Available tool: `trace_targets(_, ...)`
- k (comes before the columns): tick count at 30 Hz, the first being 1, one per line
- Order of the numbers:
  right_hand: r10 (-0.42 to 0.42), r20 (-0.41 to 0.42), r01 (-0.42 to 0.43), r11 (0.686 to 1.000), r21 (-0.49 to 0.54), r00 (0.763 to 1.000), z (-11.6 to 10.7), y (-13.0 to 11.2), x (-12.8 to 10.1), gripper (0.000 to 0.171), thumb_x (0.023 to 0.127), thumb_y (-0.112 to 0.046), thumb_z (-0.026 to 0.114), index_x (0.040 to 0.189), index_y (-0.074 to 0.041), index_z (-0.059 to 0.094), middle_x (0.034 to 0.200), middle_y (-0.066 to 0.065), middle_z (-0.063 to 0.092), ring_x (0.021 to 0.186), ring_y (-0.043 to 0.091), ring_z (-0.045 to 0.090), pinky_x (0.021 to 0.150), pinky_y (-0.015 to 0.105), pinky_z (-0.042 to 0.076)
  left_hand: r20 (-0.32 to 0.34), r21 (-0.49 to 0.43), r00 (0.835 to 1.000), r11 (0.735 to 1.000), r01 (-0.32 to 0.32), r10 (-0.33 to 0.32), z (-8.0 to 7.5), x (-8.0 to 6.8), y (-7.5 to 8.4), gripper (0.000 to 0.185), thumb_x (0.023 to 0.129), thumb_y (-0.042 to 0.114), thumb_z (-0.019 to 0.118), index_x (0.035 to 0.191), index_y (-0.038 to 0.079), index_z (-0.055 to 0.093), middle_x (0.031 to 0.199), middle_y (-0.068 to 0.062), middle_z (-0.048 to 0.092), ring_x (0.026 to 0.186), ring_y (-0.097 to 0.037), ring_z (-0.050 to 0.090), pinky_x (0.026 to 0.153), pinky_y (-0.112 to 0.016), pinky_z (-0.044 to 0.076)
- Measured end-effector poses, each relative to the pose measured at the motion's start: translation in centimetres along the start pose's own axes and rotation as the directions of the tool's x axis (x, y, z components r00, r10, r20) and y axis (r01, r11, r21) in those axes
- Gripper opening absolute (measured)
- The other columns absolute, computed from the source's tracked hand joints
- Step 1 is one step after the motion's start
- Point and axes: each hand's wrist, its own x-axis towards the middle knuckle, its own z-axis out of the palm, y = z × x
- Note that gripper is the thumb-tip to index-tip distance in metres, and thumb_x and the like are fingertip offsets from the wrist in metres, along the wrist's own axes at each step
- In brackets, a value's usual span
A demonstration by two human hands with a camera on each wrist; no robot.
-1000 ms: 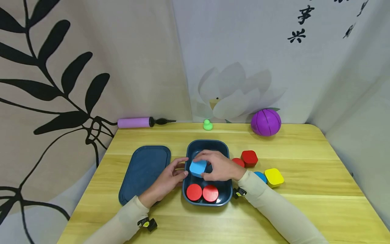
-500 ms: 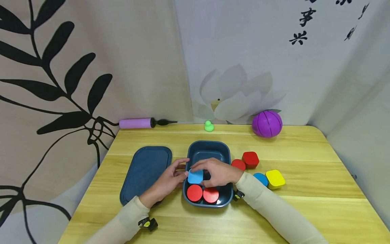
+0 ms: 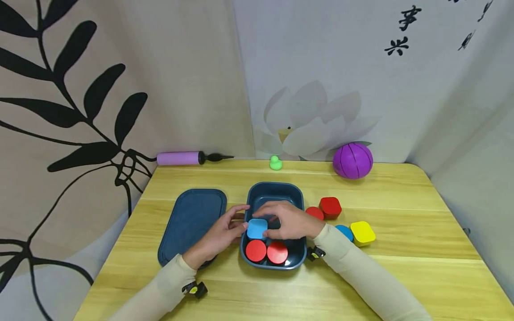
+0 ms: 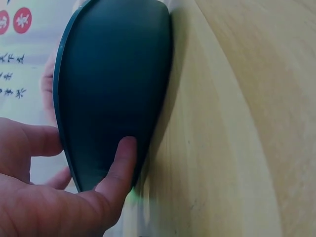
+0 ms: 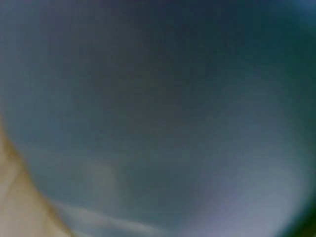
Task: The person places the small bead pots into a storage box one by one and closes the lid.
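Note:
A light blue rounded-square block [image 3: 257, 228] sits in the dark blue box [image 3: 274, 185], against its left wall. Two red round blocks [image 3: 255, 251] lie side by side at the box's near end. Over the box, my right hand [image 3: 292, 221] has its fingers spread, fingertips just beyond the blue block and the thumb by its right side; whether they touch is unclear. My left hand [image 3: 220, 233] rests its fingers along the box's left side; in the left wrist view a fingertip [image 4: 127, 145] presses the outer wall. Only blurred box surface fills most of the right wrist view.
A dark blue lid [image 3: 192, 223] lies left of the box. Right of it are red blocks [image 3: 330, 207], a blue round block [image 3: 344, 232] and a yellow block [image 3: 362, 233]. A purple pump [image 3: 178, 158], green toy [image 3: 275, 163] and purple ball [image 3: 353, 161] line the back.
The blue block has moved down and toward the near end of the box, beside the red ones. My right hand has loosened from it and lifted slightly away. My left hand stays put.

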Motion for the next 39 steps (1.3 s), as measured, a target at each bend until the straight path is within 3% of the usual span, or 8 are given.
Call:
trace_targets(8, -0.036, -0.141, 0.038, 0.999, 0.007, 0.989, -1.6, -0.3, -1.1, 0.043, 0.089, -0.024, 0.073, 0.129, -0.011, 0.065, 0.128, -0.003, 0.061, 0.111, 0.022, 0.062, 0.082, 0.034, 0.059, -0.017, 0.02, 1.0, 1.0, -0.004, 0.004, -0.1, 0.1, -0.6, 0.051, 0.102, 0.028, 0.058, 0.149, 0.034, 0.04, 0.146, -0.015, 0.044, 0.123, -0.031, 0.057, 0.085, -0.042, 0.057)
trace_targets(15, -0.003, -0.238, 0.0, 1.0, -0.01, 0.971, -3.3, -0.7, -2.9, 0.038, 0.09, -0.025, 0.073, 0.127, -0.023, 0.066, 0.13, -0.008, 0.059, 0.108, 0.024, 0.063, 0.083, 0.034, 0.059, -0.013, 0.018, 1.0, 1.0, -0.021, 0.021, 0.0, 0.3, -0.7, 0.05, 0.102, 0.028, 0.057, 0.15, 0.032, 0.041, 0.146, -0.015, 0.043, 0.123, -0.032, 0.057, 0.083, -0.042, 0.057)
trace_targets(23, 0.046, -0.306, -0.058, 0.998, -0.028, 0.951, -5.1, -0.4, -5.3, 0.039, 0.09, -0.029, 0.074, 0.128, -0.022, 0.065, 0.13, -0.006, 0.061, 0.105, 0.013, 0.063, 0.082, 0.039, 0.059, -0.037, 0.049, 0.999, 0.999, -0.018, 0.019, 0.3, -0.1, -0.5, 0.05, 0.102, 0.027, 0.057, 0.15, 0.029, 0.043, 0.147, -0.012, 0.043, 0.121, -0.029, 0.058, 0.084, -0.04, 0.058)
trace_targets(27, 0.054, -0.343, -0.067, 0.997, -0.024, 0.938, -6.2, 0.3, -6.8, 0.039, 0.091, -0.029, 0.074, 0.128, -0.022, 0.064, 0.129, -0.002, 0.063, 0.11, 0.018, 0.063, 0.083, 0.04, 0.059, -0.039, 0.043, 0.999, 0.999, -0.015, 0.017, 0.4, -0.2, -0.6, 0.05, 0.102, 0.026, 0.058, 0.15, 0.028, 0.043, 0.148, -0.012, 0.043, 0.122, -0.029, 0.058, 0.084, -0.04, 0.058)
trace_targets(34, 0.139, -0.415, -0.147, 0.989, 0.013, 0.899, -7.6, 1.0, -9.5, 0.04, 0.088, -0.014, 0.076, 0.126, -0.016, 0.065, 0.128, 0.007, 0.064, 0.112, 0.022, 0.063, 0.084, 0.046, 0.058, -0.048, 0.041, 0.999, 0.999, -0.01, 0.012, 0.3, -0.2, -0.8, 0.051, 0.101, 0.027, 0.059, 0.149, 0.028, 0.042, 0.148, -0.012, 0.043, 0.121, -0.028, 0.059, 0.084, -0.04, 0.057)
trace_targets(39, 0.206, -0.454, -0.24, 0.971, -0.018, 0.867, -8.2, 1.2, -11.5, 0.04, 0.087, -0.006, 0.076, 0.125, -0.009, 0.065, 0.126, 0.009, 0.065, 0.11, 0.025, 0.064, 0.084, 0.048, 0.058, -0.036, 0.04, 0.999, 0.999, -0.013, 0.014, 0.3, 0.0, -0.7, 0.051, 0.102, 0.027, 0.058, 0.15, 0.027, 0.041, 0.147, -0.012, 0.043, 0.119, -0.028, 0.06, 0.084, -0.039, 0.057)
